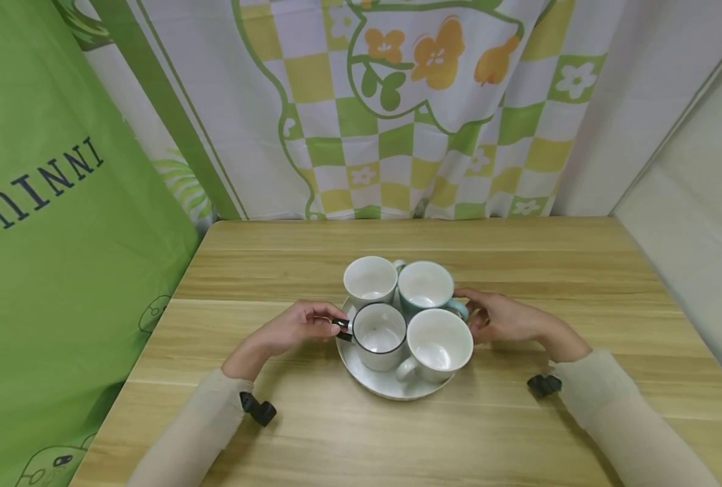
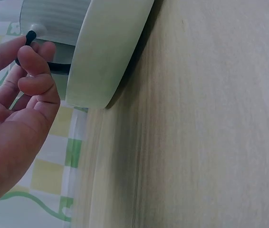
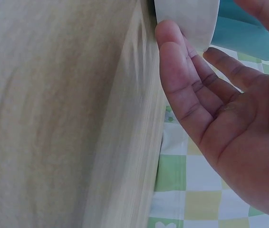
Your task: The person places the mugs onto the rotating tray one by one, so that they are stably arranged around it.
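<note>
Four mugs stand close together on a round white plate (image 1: 367, 385). My left hand (image 1: 302, 328) pinches the black handle (image 2: 58, 68) of a white mug with a dark rim (image 1: 380, 331), at the plate's front left. On the other side, my right hand (image 1: 507, 318) is beside the blue-green handle (image 1: 458, 309) of a mug with a white inside (image 1: 426, 284). Its fingers (image 3: 177, 71) lie loosely bent, close to a white surface in the right wrist view. A plain white mug (image 1: 370, 279) is at the back left, and a larger white mug (image 1: 440, 341) at the front right.
The wooden table (image 1: 275, 264) runs back to a checked, flowered curtain (image 1: 397, 149). Green fabric (image 1: 93, 270) hangs along the left side, and a pale surface (image 1: 695, 203) bounds the right. Dark wrist devices sit on both sleeves.
</note>
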Available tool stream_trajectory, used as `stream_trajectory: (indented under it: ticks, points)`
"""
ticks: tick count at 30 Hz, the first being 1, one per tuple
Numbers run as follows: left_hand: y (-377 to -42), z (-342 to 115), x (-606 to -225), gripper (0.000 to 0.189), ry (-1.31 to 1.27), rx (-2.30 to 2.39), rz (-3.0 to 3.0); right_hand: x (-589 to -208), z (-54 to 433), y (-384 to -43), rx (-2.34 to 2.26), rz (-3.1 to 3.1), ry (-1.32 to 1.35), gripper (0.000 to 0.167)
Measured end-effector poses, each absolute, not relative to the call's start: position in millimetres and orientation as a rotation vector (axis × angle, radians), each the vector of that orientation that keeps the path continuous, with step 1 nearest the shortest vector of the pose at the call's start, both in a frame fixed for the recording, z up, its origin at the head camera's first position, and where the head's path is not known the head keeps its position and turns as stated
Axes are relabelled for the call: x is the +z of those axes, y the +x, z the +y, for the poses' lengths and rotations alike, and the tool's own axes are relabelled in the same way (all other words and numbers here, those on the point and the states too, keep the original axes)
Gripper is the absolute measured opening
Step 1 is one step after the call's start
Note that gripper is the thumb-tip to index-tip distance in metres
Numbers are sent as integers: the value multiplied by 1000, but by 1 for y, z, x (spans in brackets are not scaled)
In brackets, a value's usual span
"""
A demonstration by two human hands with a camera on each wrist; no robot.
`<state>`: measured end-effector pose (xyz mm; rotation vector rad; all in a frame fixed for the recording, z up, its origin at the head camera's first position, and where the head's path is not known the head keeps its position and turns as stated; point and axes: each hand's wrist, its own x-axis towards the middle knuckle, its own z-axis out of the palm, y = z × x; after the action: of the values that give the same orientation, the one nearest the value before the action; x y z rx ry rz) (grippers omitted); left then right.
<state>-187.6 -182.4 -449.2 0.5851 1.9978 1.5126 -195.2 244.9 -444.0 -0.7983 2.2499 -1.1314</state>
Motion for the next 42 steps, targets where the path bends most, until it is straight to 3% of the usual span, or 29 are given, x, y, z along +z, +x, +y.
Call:
stream_trajectory:
  ticks: [16,42]
  points:
    - [-196,-173,-448,38,531,1602,1882,-445,246,-196,-1122,2269,-815,82]
    - [-206,-191,-443,29,505,1473,2198,-437,255,-202,-1074,2358,-763,74]
